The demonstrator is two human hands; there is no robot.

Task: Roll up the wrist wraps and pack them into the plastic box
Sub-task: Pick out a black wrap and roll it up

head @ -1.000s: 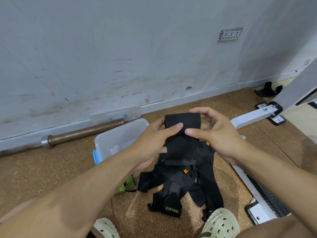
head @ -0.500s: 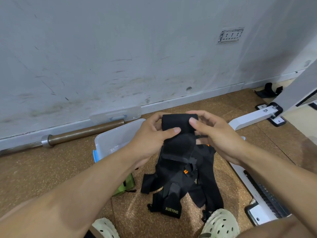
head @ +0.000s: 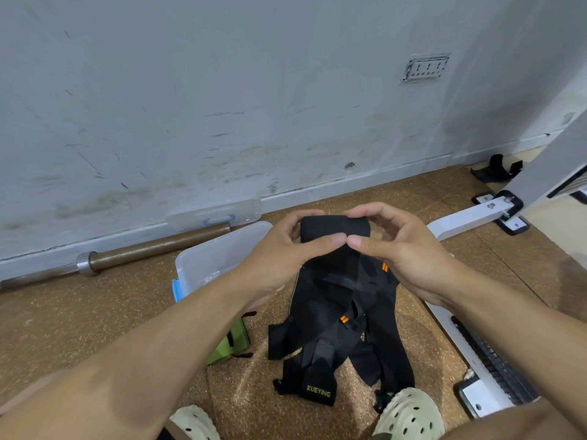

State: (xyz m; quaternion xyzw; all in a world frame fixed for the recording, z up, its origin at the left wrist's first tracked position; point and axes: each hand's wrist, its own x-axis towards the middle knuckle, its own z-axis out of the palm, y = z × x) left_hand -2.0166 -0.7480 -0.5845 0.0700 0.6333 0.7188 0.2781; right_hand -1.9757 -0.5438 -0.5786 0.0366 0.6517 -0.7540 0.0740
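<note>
The black wrist wrap (head: 333, 228), roll axis running left-right, is pinched between left hand (head: 286, 252) and right hand (head: 403, 249), with the plastic box (head: 219, 249) lying nearer the left hand.

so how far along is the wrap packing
Early on. Done: nothing rolled shows in the box, though the arm hides part of it. In hand: left hand and right hand are rolling one wrap. Left: a pile of black wraps on the floor and a green one.
</note>
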